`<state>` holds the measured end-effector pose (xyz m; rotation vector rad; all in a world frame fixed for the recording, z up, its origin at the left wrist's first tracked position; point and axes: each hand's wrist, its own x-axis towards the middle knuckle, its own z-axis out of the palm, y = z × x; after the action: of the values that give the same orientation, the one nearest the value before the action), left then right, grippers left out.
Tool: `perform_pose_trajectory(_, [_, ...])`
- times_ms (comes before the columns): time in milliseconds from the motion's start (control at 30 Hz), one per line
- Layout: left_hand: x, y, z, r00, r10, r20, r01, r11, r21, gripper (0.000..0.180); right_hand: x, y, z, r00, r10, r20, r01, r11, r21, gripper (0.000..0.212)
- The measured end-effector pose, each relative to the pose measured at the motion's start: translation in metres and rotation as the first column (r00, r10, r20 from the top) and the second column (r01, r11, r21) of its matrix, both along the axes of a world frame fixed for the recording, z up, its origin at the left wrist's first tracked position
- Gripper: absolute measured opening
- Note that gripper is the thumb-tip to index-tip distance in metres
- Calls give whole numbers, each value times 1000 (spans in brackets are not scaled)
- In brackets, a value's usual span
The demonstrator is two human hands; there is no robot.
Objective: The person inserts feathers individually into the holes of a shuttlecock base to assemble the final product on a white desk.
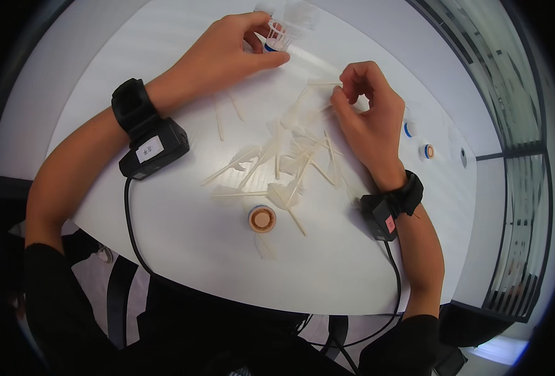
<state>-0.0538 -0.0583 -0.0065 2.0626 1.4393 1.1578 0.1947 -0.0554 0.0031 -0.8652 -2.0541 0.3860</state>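
At the far side of the white table, my left hand has thumb and fingers around a small clear container with a blue band. Thin pale sticks appear to stand in it. My right hand is closed in a pinch at the end of a thin pale stick, a little to the right of the container. Between and below the hands lie several pale sticks among crumpled translucent film pieces. Nearer me stands a small round jar with a brownish-orange top.
Two small round blue-and-white pieces, one plain and one with an orange-brown centre, sit at the table's right. Clear film lies behind the container. Cables run from black boxes on both wrists over the near edge.
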Motion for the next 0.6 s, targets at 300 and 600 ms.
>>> perform_pose_trajectory(300, [2, -3, 5, 1000, -3, 2, 3, 999, -36, 38, 0, 0, 2, 998, -46, 48, 45, 999, 20, 16])
perform_pose_trajectory(600, [1, -3, 7, 1000, 14, -14, -15, 998, -60, 39, 2, 1, 0, 979, -153, 135, 139, 985, 103, 9])
